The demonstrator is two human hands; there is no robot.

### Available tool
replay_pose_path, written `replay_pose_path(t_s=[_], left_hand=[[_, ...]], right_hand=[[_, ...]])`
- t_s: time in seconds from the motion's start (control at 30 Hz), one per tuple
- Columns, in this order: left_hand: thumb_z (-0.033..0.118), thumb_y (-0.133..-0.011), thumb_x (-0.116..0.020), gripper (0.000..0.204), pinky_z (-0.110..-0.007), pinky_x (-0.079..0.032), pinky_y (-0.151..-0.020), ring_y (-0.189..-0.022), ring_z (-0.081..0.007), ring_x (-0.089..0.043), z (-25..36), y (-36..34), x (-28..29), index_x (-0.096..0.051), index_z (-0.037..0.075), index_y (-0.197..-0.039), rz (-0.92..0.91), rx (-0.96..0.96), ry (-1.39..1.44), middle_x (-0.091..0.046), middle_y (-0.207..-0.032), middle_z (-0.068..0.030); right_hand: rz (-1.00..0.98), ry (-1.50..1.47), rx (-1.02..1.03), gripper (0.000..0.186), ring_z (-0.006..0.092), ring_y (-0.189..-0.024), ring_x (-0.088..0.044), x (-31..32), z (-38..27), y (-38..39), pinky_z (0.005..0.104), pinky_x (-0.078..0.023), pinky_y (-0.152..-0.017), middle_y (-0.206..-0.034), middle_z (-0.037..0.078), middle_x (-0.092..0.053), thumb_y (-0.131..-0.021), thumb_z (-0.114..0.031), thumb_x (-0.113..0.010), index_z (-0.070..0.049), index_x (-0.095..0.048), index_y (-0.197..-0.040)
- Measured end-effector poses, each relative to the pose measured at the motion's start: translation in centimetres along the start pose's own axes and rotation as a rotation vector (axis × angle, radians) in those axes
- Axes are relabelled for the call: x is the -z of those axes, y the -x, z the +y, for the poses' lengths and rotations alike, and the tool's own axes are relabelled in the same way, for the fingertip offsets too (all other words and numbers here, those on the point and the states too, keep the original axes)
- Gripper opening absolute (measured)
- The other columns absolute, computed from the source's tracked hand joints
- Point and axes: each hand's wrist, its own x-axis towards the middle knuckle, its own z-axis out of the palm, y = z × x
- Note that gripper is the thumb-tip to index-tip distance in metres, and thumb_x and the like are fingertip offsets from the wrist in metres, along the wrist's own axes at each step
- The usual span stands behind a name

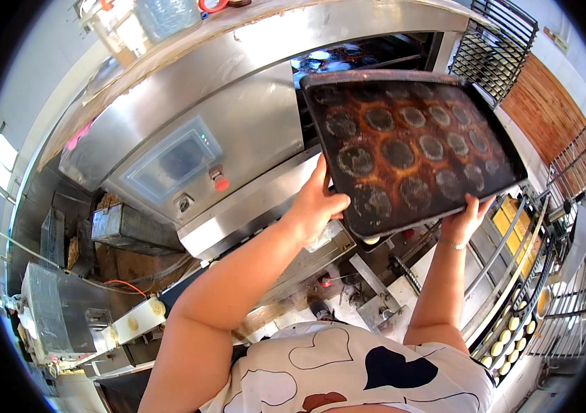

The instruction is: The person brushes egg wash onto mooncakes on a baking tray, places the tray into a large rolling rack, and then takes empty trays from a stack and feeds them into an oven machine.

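Note:
A dark rectangular baking tray [417, 141] with a raised rim and rows of round baked-on marks is held up in front of me, tilted so its inside faces me. My left hand [316, 206] grips its near left corner, thumb over the rim. Around the near edge, toward the right, my right hand [468, 219] is closed, with most of its fingers behind the tray. No loose pieces show on the tray. Behind it, the steel machine [252, 117] has a dark opening [355, 55], partly covered by the tray.
A screen [181, 157] and a red button [220, 180] sit on the machine's front. At lower right, a tray of pale round dough pieces [509, 341] stands beside wire racks [585, 296]. A conveyor with dough rounds [135, 323] runs at left. Another rack [496, 45] stands far right.

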Motion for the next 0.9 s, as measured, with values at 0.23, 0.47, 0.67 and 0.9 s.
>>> replay_pose_path(t_s=[0.23,0.47,0.67,0.9], left_hand=[[0.021,-0.089,-0.052,0.068,-0.04,-0.046,-0.087,-0.112,-0.0253,-0.049,-2.9,-2.7,2.7,-0.01,0.019,-0.143,0.055,-0.139,-0.061,-0.032,-0.139,-0.0092],[0.025,-0.093,-0.05,0.065,-0.035,-0.044,-0.089,-0.117,-0.0246,-0.048,-5.7,4.3,7.8,-0.012,0.01,-0.144,0.12,-0.024,-0.345,-0.016,-0.148,-0.0126],[0.019,-0.09,-0.055,0.063,-0.031,-0.043,-0.086,-0.111,-0.0195,-0.051,-8.0,12.2,12.2,-0.02,0.011,-0.143,0.358,0.045,-0.371,-0.027,-0.144,-0.0094],[0.035,-0.087,-0.059,0.074,-0.032,-0.043,-0.086,-0.108,-0.0189,-0.052,-8.3,18.7,10.7,-0.018,0.011,-0.143,0.388,0.023,-0.378,-0.029,-0.142,-0.0096]], right_hand=[[-0.18,0.111,-0.21,0.053,0.0218,-0.084,-0.06,-2.8,8.1,-7.6,0.0333,-0.053,-0.065,-0.103,0.008,-0.056,-0.08,-0.009,-0.054,-0.012,-0.036,-0.13],[-0.285,0.088,-0.52,0.095,0.0198,-0.055,-0.056,-18.1,17.8,-1.6,0.0326,-0.053,-0.045,-0.09,0.013,-0.057,-0.078,-0.008,-0.06,-0.021,0.009,-0.143],[-0.348,0.247,-0.639,0.095,0.0253,-0.053,-0.063,-24.3,22.5,-4.8,0.034,-0.052,-0.041,-0.094,0.016,-0.06,-0.08,-0.007,-0.057,-0.028,0.013,-0.14],[-0.666,0.373,-0.745,0.069,0.0192,-0.055,-0.063,-17.7,20.0,1.6,0.0295,-0.048,-0.044,-0.081,0.01,-0.065,-0.085,-0.033,-0.062,-0.021,-0.024,-0.141]])
